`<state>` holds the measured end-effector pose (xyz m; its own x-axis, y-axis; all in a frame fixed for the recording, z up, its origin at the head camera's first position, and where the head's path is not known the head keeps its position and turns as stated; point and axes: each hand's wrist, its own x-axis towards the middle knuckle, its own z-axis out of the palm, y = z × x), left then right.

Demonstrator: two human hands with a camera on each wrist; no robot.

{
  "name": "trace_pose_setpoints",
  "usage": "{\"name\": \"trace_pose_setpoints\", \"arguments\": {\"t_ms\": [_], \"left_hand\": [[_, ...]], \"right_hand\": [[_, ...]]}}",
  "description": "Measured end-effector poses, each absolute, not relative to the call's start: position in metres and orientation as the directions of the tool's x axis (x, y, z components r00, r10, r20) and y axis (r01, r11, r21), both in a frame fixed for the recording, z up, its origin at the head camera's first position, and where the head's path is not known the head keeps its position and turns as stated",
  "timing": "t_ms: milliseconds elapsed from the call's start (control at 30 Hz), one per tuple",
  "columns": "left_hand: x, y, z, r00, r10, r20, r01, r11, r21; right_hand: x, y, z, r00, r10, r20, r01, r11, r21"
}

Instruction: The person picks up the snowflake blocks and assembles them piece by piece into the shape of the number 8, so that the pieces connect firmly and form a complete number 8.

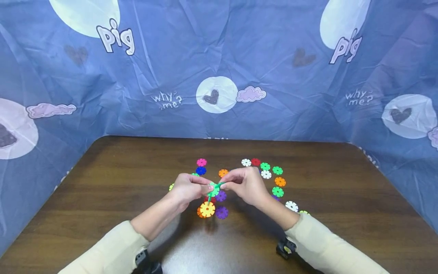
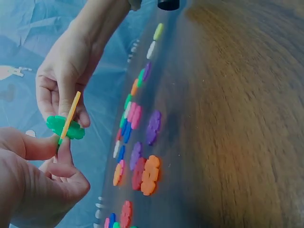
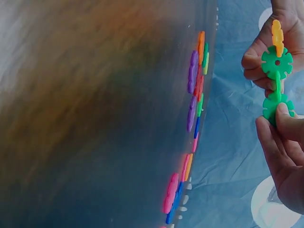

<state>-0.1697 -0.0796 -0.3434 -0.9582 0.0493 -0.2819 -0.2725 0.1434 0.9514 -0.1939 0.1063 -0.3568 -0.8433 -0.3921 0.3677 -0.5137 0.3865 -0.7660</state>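
Note:
Both hands are raised above the table, holding a short chain of notched plastic interlocking discs. My left hand (image 1: 186, 191) pinches a green disc (image 1: 214, 190) between thumb and fingers. A yellow-orange disc (image 1: 207, 209) is slotted into the chain and hangs at its near end. My right hand (image 1: 249, 186) grips another green disc (image 3: 270, 110) at the opposite end. Between them, in the right wrist view, a green disc (image 3: 278, 86) stands edge-on, joined to its neighbours. The left fingers partly hide the joints in the left wrist view.
Loose discs lie on the brown table (image 1: 119, 182): purple (image 1: 221, 212), pink (image 1: 201, 162), blue (image 1: 200, 171), orange (image 1: 280, 181), white (image 1: 291, 206) and several more. A printed blue cloth (image 1: 219, 45) surrounds the table's back and sides.

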Motion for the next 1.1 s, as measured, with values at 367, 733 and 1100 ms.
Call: {"name": "trace_pose_setpoints", "arguments": {"t_ms": [367, 733, 1100], "left_hand": [[-0.165, -0.084, -0.348, -0.930, 0.123, -0.347, -0.324, 0.176, 0.929], [-0.169, -0.093, -0.345, -0.924, 0.162, -0.347, -0.314, 0.197, 0.929], [-0.170, -0.103, -0.346, -0.943, 0.138, -0.304, -0.287, 0.128, 0.949]], "right_hand": [[-0.199, 0.113, -0.349, -0.788, -0.540, 0.297, -0.560, 0.426, -0.711], [-0.200, 0.107, -0.344, -0.799, -0.532, 0.281, -0.542, 0.433, -0.720], [-0.193, 0.107, -0.350, -0.856, -0.507, 0.103, -0.427, 0.579, -0.694]]}}
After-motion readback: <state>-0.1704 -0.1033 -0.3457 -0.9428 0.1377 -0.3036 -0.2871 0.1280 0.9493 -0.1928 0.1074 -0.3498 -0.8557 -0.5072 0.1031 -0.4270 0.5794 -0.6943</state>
